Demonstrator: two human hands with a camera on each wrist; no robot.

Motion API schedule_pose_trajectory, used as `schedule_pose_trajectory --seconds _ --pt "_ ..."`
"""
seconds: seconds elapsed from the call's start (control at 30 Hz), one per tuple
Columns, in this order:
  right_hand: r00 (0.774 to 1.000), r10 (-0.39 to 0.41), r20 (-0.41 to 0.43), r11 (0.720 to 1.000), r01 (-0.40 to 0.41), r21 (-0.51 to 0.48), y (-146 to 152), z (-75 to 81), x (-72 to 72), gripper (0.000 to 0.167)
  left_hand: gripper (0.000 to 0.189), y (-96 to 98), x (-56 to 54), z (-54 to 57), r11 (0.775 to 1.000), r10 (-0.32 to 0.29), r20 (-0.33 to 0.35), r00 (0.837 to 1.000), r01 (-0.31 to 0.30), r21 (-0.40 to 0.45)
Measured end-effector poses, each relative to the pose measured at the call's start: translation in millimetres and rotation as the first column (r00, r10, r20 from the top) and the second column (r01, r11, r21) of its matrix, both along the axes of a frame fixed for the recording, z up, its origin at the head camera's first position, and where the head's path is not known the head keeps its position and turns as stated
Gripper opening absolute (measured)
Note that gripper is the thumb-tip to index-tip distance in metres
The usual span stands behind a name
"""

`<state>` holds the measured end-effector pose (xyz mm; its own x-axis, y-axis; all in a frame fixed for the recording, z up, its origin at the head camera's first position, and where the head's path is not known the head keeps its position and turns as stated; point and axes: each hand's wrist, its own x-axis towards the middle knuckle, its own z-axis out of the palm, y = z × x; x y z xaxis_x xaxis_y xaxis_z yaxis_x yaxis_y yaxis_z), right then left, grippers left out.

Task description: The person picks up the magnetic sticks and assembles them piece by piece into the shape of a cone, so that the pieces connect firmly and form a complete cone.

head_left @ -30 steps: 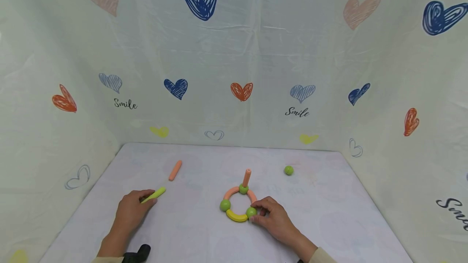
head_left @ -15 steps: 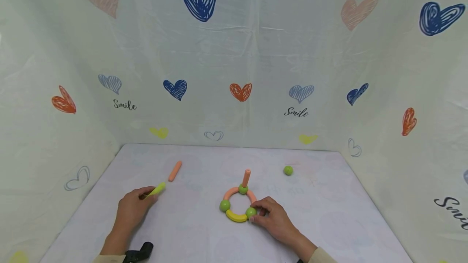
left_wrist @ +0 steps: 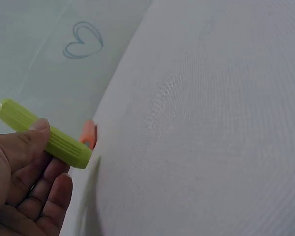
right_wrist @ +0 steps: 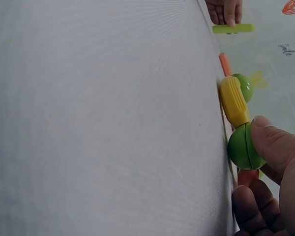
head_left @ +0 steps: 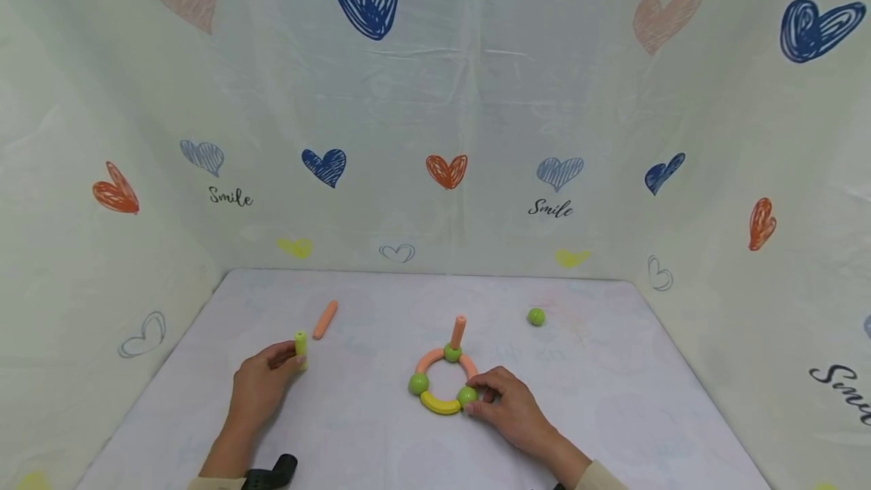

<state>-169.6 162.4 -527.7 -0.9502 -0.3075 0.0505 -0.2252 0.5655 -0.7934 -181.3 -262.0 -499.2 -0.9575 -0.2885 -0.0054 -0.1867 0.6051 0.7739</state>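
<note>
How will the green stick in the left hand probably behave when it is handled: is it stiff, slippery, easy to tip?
The green stick is probably stiff, since it looks straight in the left hand. Being ridged lengthwise, it may not feel very slippery. Stood on end, it could tip easily, being slim.

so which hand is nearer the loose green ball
Right. The loose green ball lies beyond the right hand, slightly to its right; the left hand is much farther left.

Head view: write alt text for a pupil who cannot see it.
A person's left hand holds a lime stick roughly upright; the right hand grips a multicoloured toy ring. Farther back on the white table lie a loose peach stick and a loose green ball.
</note>
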Motion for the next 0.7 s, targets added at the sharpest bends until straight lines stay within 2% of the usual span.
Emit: schedule_pose_trajectory --seconds 0.3,0.47,0.7 --pt "1.000 0.000 -0.023 1.000 0.000 0.007 0.7 -0.6 -0.4 0.032 0.045 15.0 -2.0 5.9 0.997 -0.050 -0.017 0.999 0.051 0.057" --pt "1.000 -0.001 -0.023 1.000 0.001 0.003 0.9 -1.4 -0.7 0.032 0.045 23.5 -4.7 8.7 0.996 -0.054 -0.037 0.998 0.056 0.073" --pt "1.000 -0.003 -0.024 1.000 0.004 0.005 1.4 -2.1 -0.9 0.032 0.046 43.3 -4.7 14.1 0.983 -0.082 -0.060 0.995 0.091 0.160"
